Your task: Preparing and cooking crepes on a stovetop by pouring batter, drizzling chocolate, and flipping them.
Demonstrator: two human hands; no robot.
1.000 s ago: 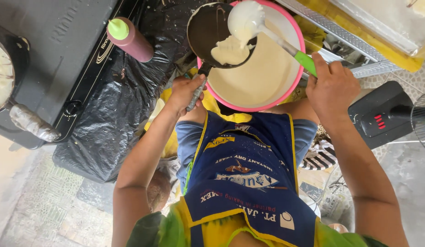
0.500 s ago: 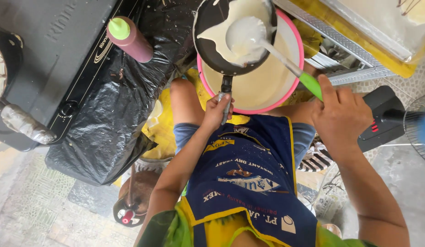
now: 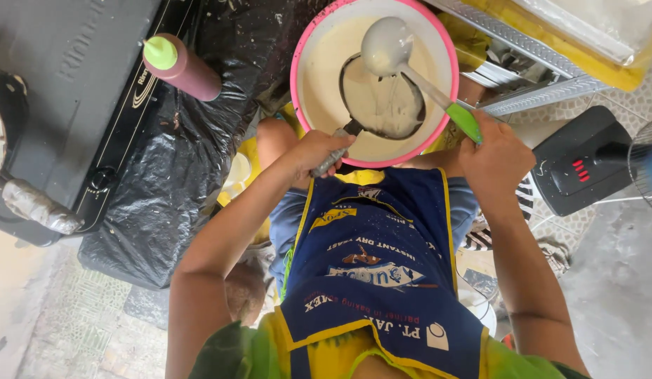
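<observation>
**Pan and ladle held over a bowl of pale batter**

Seen from above, over a blue apron (image 3: 382,281) with yellow trim. Left hand (image 3: 319,151) wrapped shut around the grey metal handle of a small black frying pan (image 3: 382,105), held tilted inside the bowl. Pan round and shallow, its dark surface smeared and streaked with thin cream batter. Right hand (image 3: 496,151) closed on the bright green plastic handle of a ladle (image 3: 387,45); slim metal shaft, rounded cup coated in smooth, glossy batter, poised just above the far edge of the pan. Both tools over the large round bowl (image 3: 301,56), pink-rimmed, white inside, filled with smooth pale-yellow batter and resting at the knees. To the left, crumpled shiny black plastic sheeting (image 3: 157,189) with a squeeze bottle (image 3: 182,68) lying on it: dark reddish body, lime-green conical cap. Further left, a flat black gas stove (image 3: 66,91) with a round control knob. At right, a black boxy fan base (image 3: 578,168) with small red markings, on a pale tiled floor. Ribbed metal edging (image 3: 529,88) behind the bowl.
</observation>
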